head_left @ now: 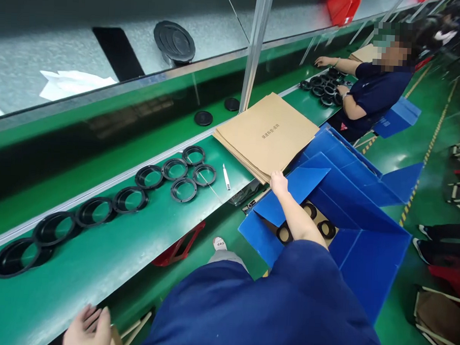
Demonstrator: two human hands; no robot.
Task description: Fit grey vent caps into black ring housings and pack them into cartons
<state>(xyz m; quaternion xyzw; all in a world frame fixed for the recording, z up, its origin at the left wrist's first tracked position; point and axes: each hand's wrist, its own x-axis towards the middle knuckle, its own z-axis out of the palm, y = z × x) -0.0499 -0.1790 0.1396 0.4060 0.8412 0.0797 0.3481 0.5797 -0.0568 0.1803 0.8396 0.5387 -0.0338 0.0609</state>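
Observation:
My right hand (279, 183) is closed on the near corner of a brown cardboard sheet (268, 133), the top one of a stack lying at the bench edge. Dark printed characters show on the sheet. Below my right forearm stands a blue box (367, 260) with its flaps spread; black rings (326, 229) lie on cardboard inside it. Low at the left, my left hand (88, 329) hangs by the bench edge, fingers loosely curled, thumb apart, nothing visible in it. Black plastic rings (132, 199) line the green bench (108, 258), and a small white knife (226, 177) lies beside them.
Two black discs (203, 118) lie on the green strip behind the bench, near a metal post (254, 51). A co-worker (382, 82) sits farther along, hands at more black rings (325, 87). A red stool (181, 246) is under the bench; more stools stand at right.

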